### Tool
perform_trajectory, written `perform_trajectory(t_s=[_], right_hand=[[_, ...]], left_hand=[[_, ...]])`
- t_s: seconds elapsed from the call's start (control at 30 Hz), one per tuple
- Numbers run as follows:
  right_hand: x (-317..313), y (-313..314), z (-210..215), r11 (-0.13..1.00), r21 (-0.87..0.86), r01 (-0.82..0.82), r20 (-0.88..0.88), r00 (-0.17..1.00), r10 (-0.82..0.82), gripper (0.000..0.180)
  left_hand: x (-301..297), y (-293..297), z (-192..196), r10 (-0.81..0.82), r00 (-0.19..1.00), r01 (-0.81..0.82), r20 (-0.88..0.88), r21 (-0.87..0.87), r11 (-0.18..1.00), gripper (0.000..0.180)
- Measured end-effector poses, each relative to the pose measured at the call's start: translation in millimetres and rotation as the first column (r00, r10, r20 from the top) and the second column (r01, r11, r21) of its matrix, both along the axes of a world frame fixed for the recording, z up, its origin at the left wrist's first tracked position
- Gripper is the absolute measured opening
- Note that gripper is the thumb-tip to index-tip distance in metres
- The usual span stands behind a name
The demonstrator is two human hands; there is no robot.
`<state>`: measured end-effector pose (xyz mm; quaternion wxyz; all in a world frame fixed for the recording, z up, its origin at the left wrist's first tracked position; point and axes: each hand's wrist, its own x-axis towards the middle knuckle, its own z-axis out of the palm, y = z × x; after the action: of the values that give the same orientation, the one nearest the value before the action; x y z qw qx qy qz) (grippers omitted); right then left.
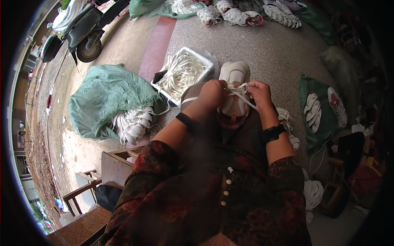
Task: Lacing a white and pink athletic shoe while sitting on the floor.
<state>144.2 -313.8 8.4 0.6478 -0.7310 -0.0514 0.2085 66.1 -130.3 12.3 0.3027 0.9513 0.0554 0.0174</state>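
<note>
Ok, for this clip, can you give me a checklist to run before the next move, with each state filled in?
1. Shoe toe pointing away from the wearer: ok.
2. Right hand pinching white lace: ok.
3. Left hand gripping lace: cannot tell; fingers curled beside the shoe, fingertips unclear.
4. Every eyelet threaded: cannot tell, partly covered.
5. Lace supply: ok, white box piled with laces.

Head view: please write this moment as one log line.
left hand: at lace | right hand: pinching lace | shoe: toe pointing away | box: holds white laces | green bag: left of box
</note>
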Motion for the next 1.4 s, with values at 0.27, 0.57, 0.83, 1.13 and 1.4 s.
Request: perform_trajectory(t_s=[0.27, 0.57, 0.83, 1.13, 1.4], right_hand=[[1.2, -4.6, 1.3, 0.973, 0.193, -0.13, -0.197, 0.966, 0.168, 0.009], [-4.7, -1.4, -18.6, 0.938, 0.331, 0.105, -0.32, 0.947, 0.007, 0.011], [-17.1, -3.9, -27.5, 0.878, 0.373, 0.301, -0.34, 0.924, -0.173, 0.007], [-18.3, 3.0, -24.9, 0.794, 0.493, 0.356, -0.269, 0.93, -0.25, 0.015], [-28.1, -18.4, -7.3, 0.966, -0.245, 0.082, 0.319, 0.948, 0.0, 0.024]], left_hand=[[5.1, -2.8, -4.6, 0.099, 0.99, -0.132, -0.095, -0.442, 0.887, 0.02], [20.1, 2.5, -18.1, -0.037, 0.986, -0.097, -0.165, -0.73, 0.676, 0.023], [13.2, 0.9, -17.8, 0.166, 0.983, -0.185, -0.081, -0.384, 0.905, 0.036], [2.8, 1.0, -15.1, 0.04, 0.998, -0.03, 0.038, -0.248, 0.968, 0.03], [-12.4, 8.0, -0.4, 0.078, 0.997, -0.069, 0.027, -0.244, 0.967, 0.027]])
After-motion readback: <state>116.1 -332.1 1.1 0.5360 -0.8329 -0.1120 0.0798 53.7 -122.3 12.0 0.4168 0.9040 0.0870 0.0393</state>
